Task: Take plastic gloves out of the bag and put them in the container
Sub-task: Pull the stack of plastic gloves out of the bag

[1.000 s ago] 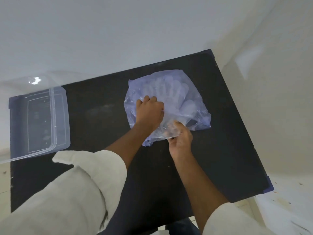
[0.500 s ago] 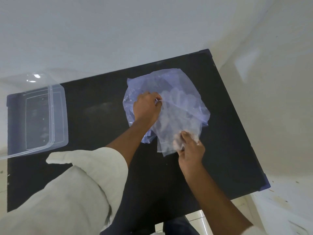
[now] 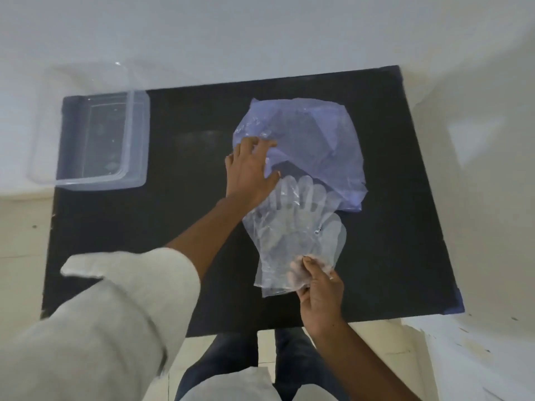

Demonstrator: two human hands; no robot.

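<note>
A bluish see-through plastic bag [image 3: 315, 143] lies flattened on the black table [image 3: 185, 221], toward the far right. My left hand [image 3: 250, 172] presses down on the bag's near-left edge, fingers spread. A stack of clear plastic gloves [image 3: 292, 230] is almost fully out of the bag, fingertips still at its mouth. My right hand [image 3: 320, 287] pinches the gloves by their cuff end. The clear plastic container [image 3: 136, 134] stands open at the table's far left corner, nothing visible inside it.
The table's near edge [image 3: 260, 328] runs just behind my right wrist, with my legs and the pale floor below it. A white wall stands beyond the table. My left sleeve [image 3: 115, 314] covers the near left of the table.
My right hand has drawn the gloves toward me, out of the bag. The bag has gone flat, and my left hand has opened out on its edge.
</note>
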